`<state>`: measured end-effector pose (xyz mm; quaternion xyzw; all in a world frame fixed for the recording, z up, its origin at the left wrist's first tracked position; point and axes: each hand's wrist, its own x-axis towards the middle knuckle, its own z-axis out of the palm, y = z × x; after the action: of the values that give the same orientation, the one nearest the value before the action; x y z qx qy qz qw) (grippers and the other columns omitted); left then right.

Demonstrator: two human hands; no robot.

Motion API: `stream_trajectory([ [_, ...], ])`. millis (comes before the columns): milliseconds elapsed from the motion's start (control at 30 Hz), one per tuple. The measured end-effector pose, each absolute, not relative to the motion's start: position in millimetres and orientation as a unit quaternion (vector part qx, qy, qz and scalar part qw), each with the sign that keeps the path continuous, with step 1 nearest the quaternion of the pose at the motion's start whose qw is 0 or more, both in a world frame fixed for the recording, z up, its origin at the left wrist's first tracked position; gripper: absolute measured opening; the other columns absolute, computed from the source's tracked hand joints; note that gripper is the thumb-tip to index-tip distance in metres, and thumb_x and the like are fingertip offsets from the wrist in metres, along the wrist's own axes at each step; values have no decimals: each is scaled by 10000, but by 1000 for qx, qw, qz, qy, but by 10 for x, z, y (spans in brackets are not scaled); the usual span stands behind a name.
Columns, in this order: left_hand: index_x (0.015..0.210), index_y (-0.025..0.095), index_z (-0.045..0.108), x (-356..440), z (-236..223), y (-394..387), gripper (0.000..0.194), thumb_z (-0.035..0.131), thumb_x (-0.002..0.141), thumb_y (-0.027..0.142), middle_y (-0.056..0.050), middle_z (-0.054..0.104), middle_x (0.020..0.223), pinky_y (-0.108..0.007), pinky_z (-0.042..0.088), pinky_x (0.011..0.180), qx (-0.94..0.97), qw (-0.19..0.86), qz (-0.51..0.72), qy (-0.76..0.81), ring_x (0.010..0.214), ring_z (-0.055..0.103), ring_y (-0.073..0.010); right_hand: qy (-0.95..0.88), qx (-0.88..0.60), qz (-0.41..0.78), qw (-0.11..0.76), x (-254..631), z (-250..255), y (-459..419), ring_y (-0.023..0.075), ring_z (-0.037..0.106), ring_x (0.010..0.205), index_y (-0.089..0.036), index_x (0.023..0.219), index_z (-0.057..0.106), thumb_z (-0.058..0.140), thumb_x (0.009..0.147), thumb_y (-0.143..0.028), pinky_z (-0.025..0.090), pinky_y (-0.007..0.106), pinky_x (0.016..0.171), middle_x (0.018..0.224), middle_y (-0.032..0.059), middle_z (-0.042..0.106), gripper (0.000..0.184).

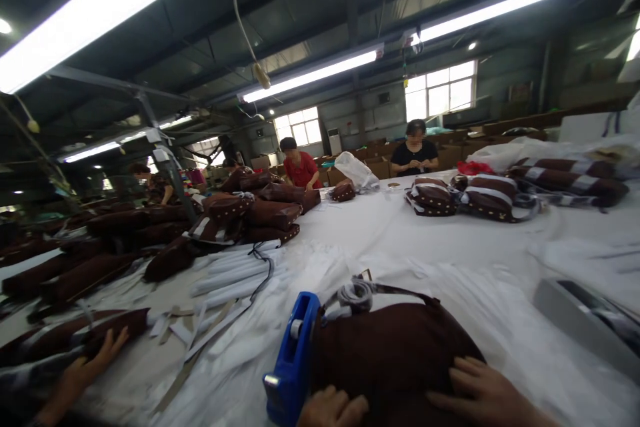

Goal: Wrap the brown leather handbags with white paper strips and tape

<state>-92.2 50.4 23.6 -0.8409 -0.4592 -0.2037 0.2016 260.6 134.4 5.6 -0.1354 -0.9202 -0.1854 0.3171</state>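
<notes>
A dark brown bag (pixel 390 340) with a strap lies on the table right in front of me. My left hand (pixel 333 408) is at its near left side, fingers curled against the fabric; part of the hand is cut off by the lower edge. On the bag's right side rests my right hand (pixel 483 392), thumb out and fingers apart over the fabric. A coiled grey strap (pixel 356 293) sits at the bag's far end. Touching or almost touching its left side stands a blue tape dispenser (pixel 295 360), close to my left hand.
A co-worker's hand (pixel 100 355) lies on another brown bag at the left. White rolls (pixel 233 273) and loose strips (pixel 200 333) cover the table there. Piled brown bags (pixel 270 213) stand beyond. A grey box-like object (pixel 585 327) is at the right. Two people work across the table.
</notes>
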Motion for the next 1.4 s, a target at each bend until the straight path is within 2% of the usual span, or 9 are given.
stream_trajectory([
  [200, 1546, 268, 289, -584, 693, 291, 973, 706, 673, 168, -75, 695, 1032, -356, 543, 702, -849, 121, -99, -504, 860, 651, -254, -944, -141, -147, 261, 2601, 216, 1402, 158, 511, 615, -370, 1380, 562, 503, 980, -221, 408, 294, 547, 699, 3, 569, 430],
  [300, 1563, 349, 197, -437, 833, 443, 975, 696, 740, 195, -138, 376, 1557, -575, 410, 1060, -875, 117, -88, -462, 1360, 425, -388, -941, -141, -136, 275, 2596, 218, 1424, 158, 489, 640, -370, 1354, 587, 462, 997, -202, 411, 300, 597, 721, 3, 571, 413],
  [367, 1556, 396, 177, -380, 755, 528, 961, 649, 769, 112, -116, 159, 1653, -673, 265, 1126, -885, 117, -82, -444, 1480, 221, -408, -936, -151, -136, 286, 2601, 158, 1412, 162, 484, 660, -365, 1345, 597, 446, 1001, -183, 417, 306, 631, 737, 7, 582, 417],
  [567, 1523, 478, 203, -386, 392, 496, 908, 551, 832, 2, -79, 76, 1669, -703, 181, 1149, -877, 129, -111, -449, 1513, 97, -384, -955, -183, -74, 221, 2674, 417, 1224, 170, 529, 704, -312, 1367, 589, 470, 983, -227, 453, 313, 671, 796, 33, 641, 411],
  [700, 1522, 478, 205, -394, 358, 500, 835, 591, 881, 107, -98, 74, 1666, -701, 211, 1142, -872, 142, -126, -451, 1505, 141, -389, -947, -164, -40, 272, 2500, 992, 1172, 215, 636, 991, -269, 1424, 527, 537, 961, -445, 458, 416, 994, 1062, 68, 714, 495],
  [800, 1519, 477, 226, -383, 300, 548, 769, 605, 907, 205, -90, 111, 1664, -691, 217, 1146, -864, 165, -141, -453, 1503, 166, -382, -901, -227, -99, 355, 2165, 985, 1260, 303, 465, 1350, -215, 1528, 366, 493, 979, -484, 282, 541, 1165, 1427, 124, 558, 624],
  [867, 1510, 468, 273, -383, 244, 575, 698, 588, 924, 257, -67, 150, 1659, -688, 174, 1162, -864, 177, -145, -448, 1505, 172, -369, -901, -262, -113, 327, 1953, 722, 1346, 333, 319, 1451, -158, 1554, 291, 472, 986, -485, 238, 568, 1182, 1536, 152, 426, 681],
  [1067, 1505, 382, 347, -473, 125, 502, 588, 509, 958, 238, -18, 243, 1637, -599, 61, 1218, -874, 201, -151, -415, 1512, 186, -296, -920, -295, -103, 236, 1821, 81, 1489, 338, 188, 1500, -180, 1561, 269, 506, 968, -445, 193, 587, 1194, 1613, 118, 281, 691],
  [1400, 1520, 348, 328, -494, 106, 297, 596, 505, 956, 422, 23, 215, 1640, -526, -18, 1232, -840, 78, -194, -500, 1522, 153, -265, -926, -245, -88, 272, 1586, 625, 1415, 368, 190, 1495, -210, 1575, 231, 491, 971, -498, 126, 650, 1193, 1609, 119, 287, 718],
])
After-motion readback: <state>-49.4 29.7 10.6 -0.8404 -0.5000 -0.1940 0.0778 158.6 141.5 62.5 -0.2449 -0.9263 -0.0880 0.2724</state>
